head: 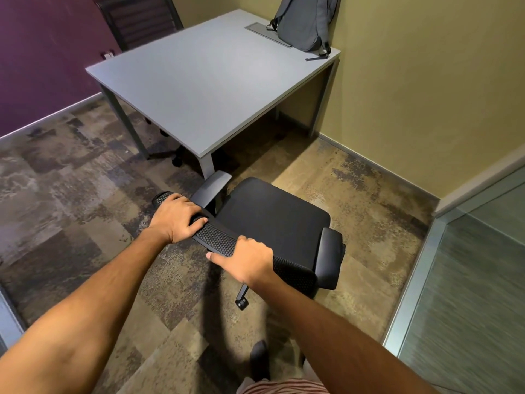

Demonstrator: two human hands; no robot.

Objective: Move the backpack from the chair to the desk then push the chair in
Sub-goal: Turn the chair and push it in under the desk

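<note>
A grey backpack [305, 21] stands upright on the far right corner of the grey desk [204, 81], leaning against the yellow wall. A black office chair [272, 217] with an empty seat stands on the carpet just in front of the desk's near corner, turned toward the desk. My left hand [177, 218] grips the left part of the chair's mesh backrest top. My right hand [245, 258] grips the same top edge further right, thumb stretched along it. Both arms reach forward from the bottom of the view.
A second dark chair [139, 21] stands behind the desk by the purple wall. A cable flap [267, 34] lies in the desk top near the backpack. A glass partition [466, 294] runs along the right. Patterned carpet covers the floor.
</note>
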